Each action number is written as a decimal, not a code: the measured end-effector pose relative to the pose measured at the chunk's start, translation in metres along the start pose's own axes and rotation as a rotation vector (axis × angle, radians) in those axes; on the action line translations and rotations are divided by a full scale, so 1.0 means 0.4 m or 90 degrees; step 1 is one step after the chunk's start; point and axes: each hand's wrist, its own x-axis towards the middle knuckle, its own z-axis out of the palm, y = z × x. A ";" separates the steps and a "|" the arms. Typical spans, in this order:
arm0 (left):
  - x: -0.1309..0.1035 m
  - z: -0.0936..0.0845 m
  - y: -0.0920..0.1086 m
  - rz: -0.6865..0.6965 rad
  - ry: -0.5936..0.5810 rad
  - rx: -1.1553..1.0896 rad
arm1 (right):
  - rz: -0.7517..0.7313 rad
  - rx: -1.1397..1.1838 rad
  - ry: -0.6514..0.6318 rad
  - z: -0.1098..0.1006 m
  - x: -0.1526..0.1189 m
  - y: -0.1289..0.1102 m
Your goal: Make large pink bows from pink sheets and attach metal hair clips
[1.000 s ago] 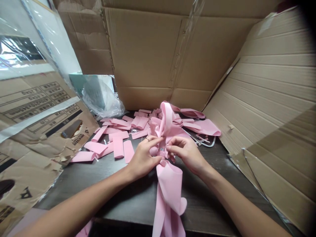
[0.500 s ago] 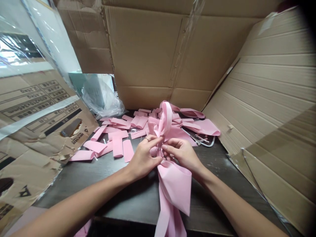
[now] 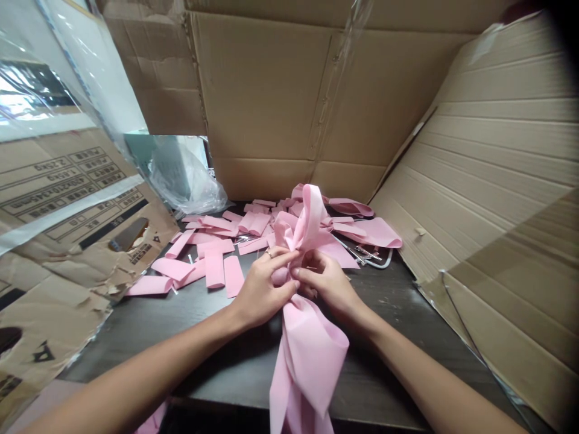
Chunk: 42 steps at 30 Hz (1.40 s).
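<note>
A pink fabric bow (image 3: pixel 312 337) is pinched at its gathered middle between my two hands. Its loops stand up above my fingers, while a wide loop and the tails hang down toward the table's front edge. My left hand (image 3: pixel 266 282) grips the gather from the left, thumb below and fingers above, with a ring on one finger. From the right, my right hand (image 3: pixel 328 280) closes on the same spot, its thumb and fingertips pressed together. The fingers hide most of the knot at the centre.
Several short folded pink strips (image 3: pixel 215 268) lie in a loose pile on the dark table (image 3: pixel 217 367). Metal clips (image 3: pixel 365 254) lie at the right. Cardboard walls (image 3: pixel 271 90) enclose the back and sides. A clear plastic bag (image 3: pixel 194 187) sits at the back left.
The bow has turned slightly in my hands: its upper loop has shifted right and its lower tails have swung left. My right hand's fingers have curled further behind the gather.
</note>
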 end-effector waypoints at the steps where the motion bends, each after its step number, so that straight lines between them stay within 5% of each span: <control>1: 0.001 -0.001 0.003 0.007 -0.006 -0.005 | 0.017 0.032 -0.022 -0.001 0.001 0.003; 8: -0.002 0.005 0.005 -0.015 -0.008 -0.043 | 0.060 0.161 -0.046 0.002 0.006 0.010; 13: 0.002 0.012 -0.006 -0.195 0.104 -0.198 | 0.048 0.180 -0.022 0.010 0.004 0.012; 18: 0.014 0.006 -0.013 -0.343 0.045 -0.331 | 0.022 0.162 -0.036 0.009 -0.001 0.017; 26: 0.023 -0.012 -0.017 -0.361 0.036 -0.334 | 0.032 0.154 -0.060 0.002 0.001 0.021; 35: 0.038 -0.049 -0.028 -0.290 -0.088 -0.267 | 0.045 0.131 -0.067 0.008 -0.007 -0.003; 42: 0.022 -0.015 -0.005 -0.427 0.100 -0.368 | 0.039 0.184 -0.028 0.006 0.002 0.025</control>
